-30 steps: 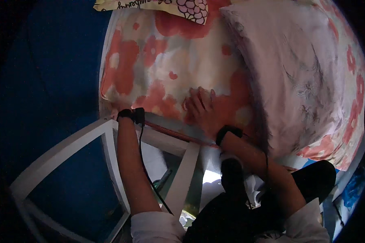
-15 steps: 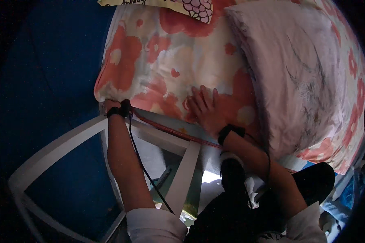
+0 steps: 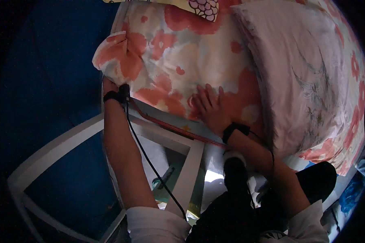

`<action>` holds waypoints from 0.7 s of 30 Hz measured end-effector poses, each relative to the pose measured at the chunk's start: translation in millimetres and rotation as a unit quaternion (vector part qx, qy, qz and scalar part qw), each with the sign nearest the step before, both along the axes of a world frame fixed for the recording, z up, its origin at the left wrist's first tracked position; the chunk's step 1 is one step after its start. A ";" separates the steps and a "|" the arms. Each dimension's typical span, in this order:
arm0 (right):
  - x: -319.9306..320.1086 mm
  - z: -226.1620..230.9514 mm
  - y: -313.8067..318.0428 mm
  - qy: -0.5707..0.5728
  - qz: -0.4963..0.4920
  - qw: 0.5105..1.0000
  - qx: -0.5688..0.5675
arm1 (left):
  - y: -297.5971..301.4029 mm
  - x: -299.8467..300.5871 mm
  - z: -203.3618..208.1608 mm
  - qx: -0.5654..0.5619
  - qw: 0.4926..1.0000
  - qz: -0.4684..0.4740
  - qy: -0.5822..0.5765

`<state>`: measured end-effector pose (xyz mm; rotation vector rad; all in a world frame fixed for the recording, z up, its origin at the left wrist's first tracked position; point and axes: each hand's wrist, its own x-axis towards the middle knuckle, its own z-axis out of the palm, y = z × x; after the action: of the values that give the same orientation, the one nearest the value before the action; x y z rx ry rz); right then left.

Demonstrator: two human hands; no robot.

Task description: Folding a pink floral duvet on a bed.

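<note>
A cream bed sheet with large coral-red flowers (image 3: 194,60) covers the bed surface in front of me. At its near left corner, my left hand (image 3: 110,84) reaches against the bed's edge. Its fingers are hidden by the sheet, whose corner bulges up in a loose fold (image 3: 115,56) just beyond the hand. My right hand (image 3: 213,111) lies flat on the sheet near the front edge, fingers spread, holding nothing. Both wrists carry black bands, each with a dark cable.
A pink folded quilt or pillow (image 3: 296,73) lies on the right of the bed. White frame bars (image 3: 61,148) and a dark blue surface (image 3: 40,81) are at the left. A reddish cord-like strip (image 3: 170,128) runs along the bed's front edge. A yellow printed cloth (image 3: 198,7) is at the far end.
My left hand has moved away from me along the bed's left side, and the sheet's corner has gone from lying flat to a raised fold. My right hand stays pressed on the sheet.
</note>
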<state>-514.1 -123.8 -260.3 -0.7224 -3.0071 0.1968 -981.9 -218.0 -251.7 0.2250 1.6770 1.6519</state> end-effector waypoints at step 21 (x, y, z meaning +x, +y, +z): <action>-0.9 2.4 -3.4 0.010 0.021 1.000 0.003 | 26.6 40.4 84.6 -0.251 0.911 -0.094 0.312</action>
<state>-514.9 -127.2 -258.0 -0.6537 -3.0039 0.1941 -941.5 -191.4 -167.1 0.6867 2.4041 0.9987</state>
